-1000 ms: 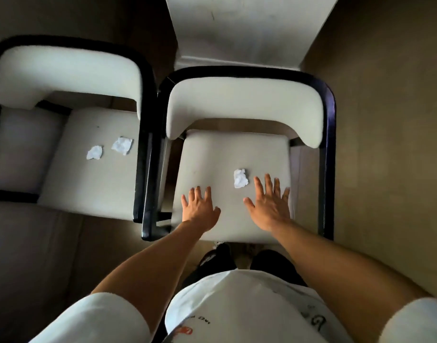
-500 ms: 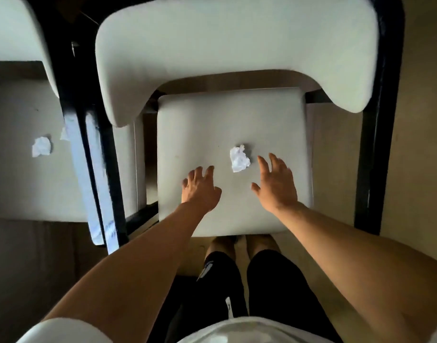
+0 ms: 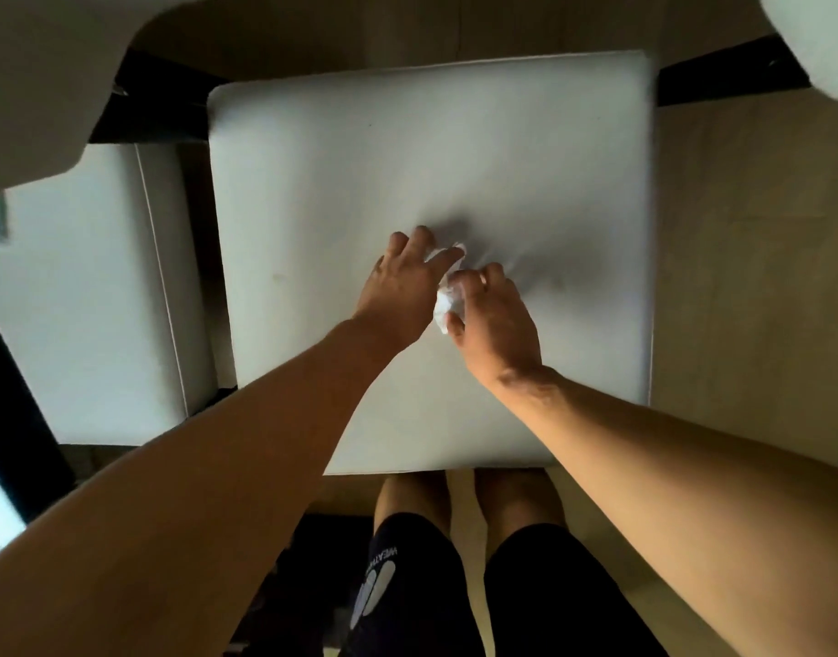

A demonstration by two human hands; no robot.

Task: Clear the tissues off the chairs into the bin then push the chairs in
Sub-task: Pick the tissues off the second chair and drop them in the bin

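Two hands: both meet over one tissue near the middle of the seat.
Writing: white letters on the black shorts start "WEAT"; the rest runs out of sight, with pale stripes printed beside it.
Hidden: most of the tissue sits behind the fingers; only a white crumpled edge shows between the two hands.
Cut off: the backrest fills the top left corner and another piece of it the top right, both cropped by the frame edge.
Hard to make out: a second seat lies to the left, partly behind the backrest; its far side is lost.
Tissue: white, scrunched, small, lying on the pale cushion, which puckers around it.
Left hand: fingers spread and bent, tips on the tissue's upper end.
Right hand: fingers and thumb curled round the tissue, pinching it from the right.
Floor: tan, visible right of the seat.
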